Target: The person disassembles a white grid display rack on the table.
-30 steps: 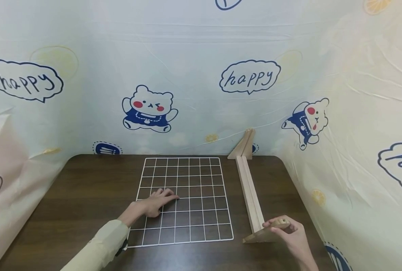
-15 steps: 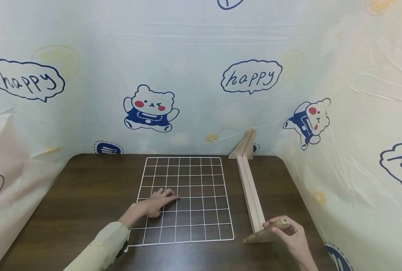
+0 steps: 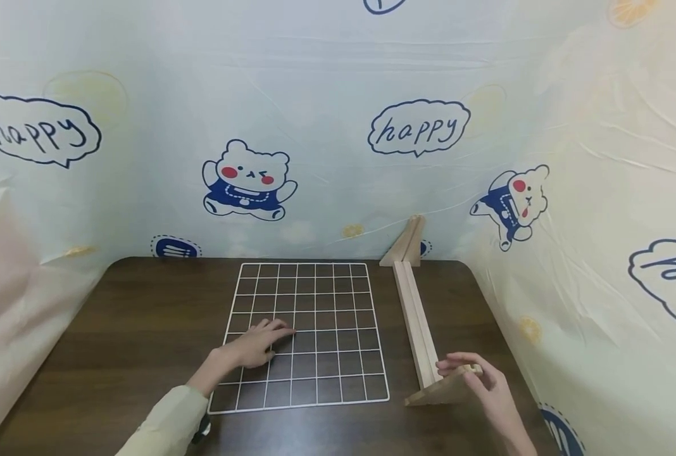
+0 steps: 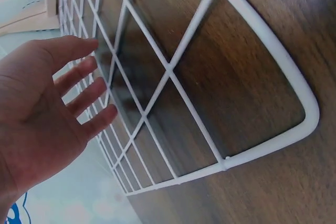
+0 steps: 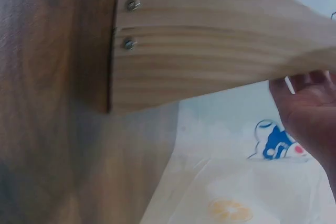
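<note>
In the head view a white wire grid panel (image 3: 338, 342) lies flat on the brown table. My left hand (image 3: 252, 345) rests over its left half with relaxed fingers, and the left wrist view shows the fingers (image 4: 79, 87) spread along the wires. To the right of the grid stands a wooden stand (image 3: 414, 316), a long grooved rail with an upright triangular bracket at each end. My right hand (image 3: 486, 383) holds the near bracket (image 3: 437, 392) by its top, thumb on the near side. Two screws (image 5: 129, 42) show on that bracket's outer face in the right wrist view.
The far bracket (image 3: 406, 244) stands at the table's back edge, against the printed curtain (image 3: 326, 95). Curtain also hangs along both sides. The dark wooden table (image 3: 144, 316) extends left of the grid.
My right hand has shifted slightly up at the bracket top, and its fingers are more lifted. The left hand stays over the grid. The head view has moved a little.
</note>
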`<state>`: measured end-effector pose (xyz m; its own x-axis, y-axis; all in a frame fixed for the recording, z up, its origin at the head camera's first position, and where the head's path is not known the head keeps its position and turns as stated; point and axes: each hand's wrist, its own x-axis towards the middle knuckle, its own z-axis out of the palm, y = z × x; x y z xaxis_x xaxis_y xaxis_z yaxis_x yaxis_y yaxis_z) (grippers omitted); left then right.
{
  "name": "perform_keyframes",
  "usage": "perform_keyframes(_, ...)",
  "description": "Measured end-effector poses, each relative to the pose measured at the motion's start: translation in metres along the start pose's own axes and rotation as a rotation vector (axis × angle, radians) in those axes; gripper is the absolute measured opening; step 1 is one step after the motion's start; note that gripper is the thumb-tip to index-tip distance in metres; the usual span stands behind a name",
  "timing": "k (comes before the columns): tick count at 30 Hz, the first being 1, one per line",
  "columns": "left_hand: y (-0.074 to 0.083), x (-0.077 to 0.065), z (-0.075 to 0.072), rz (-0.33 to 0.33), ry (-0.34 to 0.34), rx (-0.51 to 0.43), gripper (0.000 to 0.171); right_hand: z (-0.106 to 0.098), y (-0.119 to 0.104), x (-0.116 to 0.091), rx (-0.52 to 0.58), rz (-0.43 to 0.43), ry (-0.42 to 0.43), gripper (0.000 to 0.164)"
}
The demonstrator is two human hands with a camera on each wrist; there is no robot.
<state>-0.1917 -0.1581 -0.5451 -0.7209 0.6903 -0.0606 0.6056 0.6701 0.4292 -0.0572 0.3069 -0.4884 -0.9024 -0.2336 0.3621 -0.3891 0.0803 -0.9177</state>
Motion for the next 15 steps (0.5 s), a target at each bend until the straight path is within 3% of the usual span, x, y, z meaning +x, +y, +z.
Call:
perform_keyframes(8,0.011,-0.013,-0.005,-0.040,0.014,-0.092,0.050,0.004,-0.019,0.012,-0.141,0.066,0.048,0.034)
perform_keyframes(15,0.020,-0.032,-0.011,-0.070,0.056,-0.174,0.055,0.003,-0.033,0.026,-0.218,0.276,0.107,0.031)
